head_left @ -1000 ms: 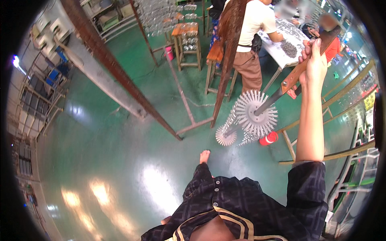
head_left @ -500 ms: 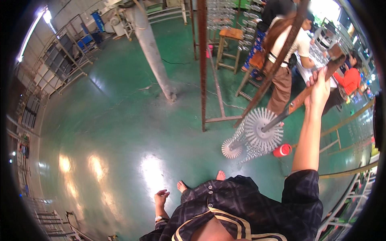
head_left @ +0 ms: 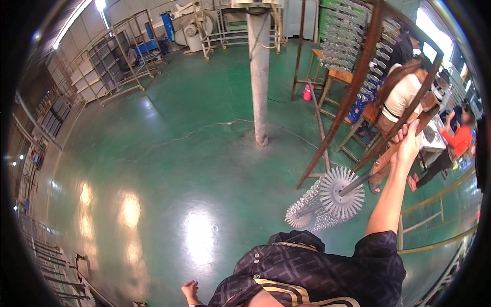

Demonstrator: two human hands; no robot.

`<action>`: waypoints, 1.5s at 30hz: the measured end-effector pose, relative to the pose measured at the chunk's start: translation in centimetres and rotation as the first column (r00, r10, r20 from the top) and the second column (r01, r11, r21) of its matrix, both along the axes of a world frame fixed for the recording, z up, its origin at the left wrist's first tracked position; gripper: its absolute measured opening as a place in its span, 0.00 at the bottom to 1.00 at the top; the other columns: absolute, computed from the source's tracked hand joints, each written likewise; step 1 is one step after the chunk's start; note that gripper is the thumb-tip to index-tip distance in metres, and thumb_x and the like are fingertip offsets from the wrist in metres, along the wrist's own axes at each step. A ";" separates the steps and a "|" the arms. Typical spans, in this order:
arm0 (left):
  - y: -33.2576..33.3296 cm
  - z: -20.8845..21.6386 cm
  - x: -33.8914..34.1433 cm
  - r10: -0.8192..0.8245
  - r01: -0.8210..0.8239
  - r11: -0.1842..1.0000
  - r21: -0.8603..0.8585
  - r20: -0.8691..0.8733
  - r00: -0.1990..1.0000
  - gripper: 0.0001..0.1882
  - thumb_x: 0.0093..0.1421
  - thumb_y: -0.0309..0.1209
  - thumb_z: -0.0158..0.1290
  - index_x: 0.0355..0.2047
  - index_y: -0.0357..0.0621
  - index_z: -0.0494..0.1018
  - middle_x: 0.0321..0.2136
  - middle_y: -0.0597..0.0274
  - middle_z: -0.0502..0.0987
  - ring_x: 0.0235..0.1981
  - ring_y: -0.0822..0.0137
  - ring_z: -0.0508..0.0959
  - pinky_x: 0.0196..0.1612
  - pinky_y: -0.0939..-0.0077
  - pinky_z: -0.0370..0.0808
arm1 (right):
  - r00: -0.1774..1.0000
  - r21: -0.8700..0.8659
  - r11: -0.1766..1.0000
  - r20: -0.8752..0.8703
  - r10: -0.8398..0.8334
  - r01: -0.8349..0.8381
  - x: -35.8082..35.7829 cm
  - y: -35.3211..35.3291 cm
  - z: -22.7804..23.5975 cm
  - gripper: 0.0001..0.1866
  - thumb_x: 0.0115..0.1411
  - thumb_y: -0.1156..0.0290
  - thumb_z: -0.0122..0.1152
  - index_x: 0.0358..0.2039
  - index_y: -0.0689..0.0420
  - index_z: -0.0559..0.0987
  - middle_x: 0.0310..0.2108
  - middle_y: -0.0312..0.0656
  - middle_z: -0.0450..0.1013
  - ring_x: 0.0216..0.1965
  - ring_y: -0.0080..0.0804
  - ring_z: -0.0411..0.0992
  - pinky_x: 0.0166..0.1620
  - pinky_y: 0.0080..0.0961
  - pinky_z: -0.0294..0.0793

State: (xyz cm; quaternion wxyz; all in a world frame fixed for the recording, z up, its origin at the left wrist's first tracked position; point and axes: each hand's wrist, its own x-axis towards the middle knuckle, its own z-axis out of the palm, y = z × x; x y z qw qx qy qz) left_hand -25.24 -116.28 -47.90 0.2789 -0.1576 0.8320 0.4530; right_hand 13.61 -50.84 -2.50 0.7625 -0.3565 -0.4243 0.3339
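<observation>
My right hand [head_left: 407,143] is closed around a flat brown wooden handle [head_left: 383,161], held out to the right. A dark metal rod runs from the handle into a large grey slotted disc [head_left: 341,193]. Farther along the same axle is a second slotted disc [head_left: 299,220], which looks smaller. Rows of small shiny clear or metallic pieces [head_left: 308,200] span the gap between the discs; their exact kind is too small to tell. Low in the view, my left hand [head_left: 190,292] hangs beside my body, fingers loosely bent and apart, with nothing visible in it.
A rusty metal frame [head_left: 353,87] leans close beyond the discs, with wooden stools [head_left: 340,77] behind it. People [head_left: 404,94] are at a white table [head_left: 432,138] on the right. A grey column [head_left: 260,77] rises from the green floor. Racks [head_left: 117,61] stand far left.
The view has shifted, so the column and rusty frame appear farther right. My left hand is lower in the picture. My right hand keeps its hold on the handle. The red bottle is out of sight.
</observation>
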 end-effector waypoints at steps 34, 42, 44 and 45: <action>35.0 -3.1 -55.6 -0.135 0.127 0.990 0.056 0.177 0.975 0.05 0.50 0.25 0.55 0.28 0.36 0.77 0.20 0.61 0.77 0.18 0.71 0.75 0.18 0.81 0.67 | 0.977 0.021 0.978 -0.042 0.207 -0.206 -73.2 26.1 -3.9 0.15 0.64 0.57 0.45 0.28 0.56 0.64 0.19 0.30 0.53 0.19 0.16 0.51 0.23 0.14 0.51; 56.2 -3.0 -90.0 -0.343 0.347 0.933 0.094 -0.054 0.938 0.06 0.49 0.25 0.56 0.27 0.36 0.78 0.19 0.61 0.76 0.15 0.72 0.73 0.16 0.80 0.66 | 0.998 0.043 0.998 -0.057 -0.040 0.042 -84.9 37.2 -3.2 0.14 0.63 0.60 0.46 0.26 0.56 0.64 0.18 0.29 0.53 0.18 0.15 0.51 0.21 0.14 0.50; 64.5 -1.6 -97.6 -0.412 0.418 0.908 0.019 -0.138 0.901 0.07 0.49 0.28 0.57 0.29 0.39 0.77 0.20 0.65 0.76 0.17 0.73 0.74 0.17 0.81 0.66 | 0.994 0.059 0.994 -0.069 -0.088 0.092 -88.0 40.6 -3.0 0.14 0.63 0.60 0.46 0.26 0.56 0.64 0.18 0.29 0.53 0.18 0.15 0.51 0.21 0.14 0.51; 68.5 -0.6 -100.5 -0.400 0.416 0.908 0.040 -0.205 0.893 0.08 0.48 0.25 0.57 0.29 0.35 0.77 0.19 0.61 0.77 0.16 0.73 0.73 0.18 0.81 0.68 | 0.993 0.057 0.993 -0.058 -0.104 0.107 -89.1 42.1 -2.9 0.15 0.63 0.59 0.46 0.26 0.56 0.64 0.17 0.29 0.53 0.18 0.15 0.52 0.21 0.13 0.51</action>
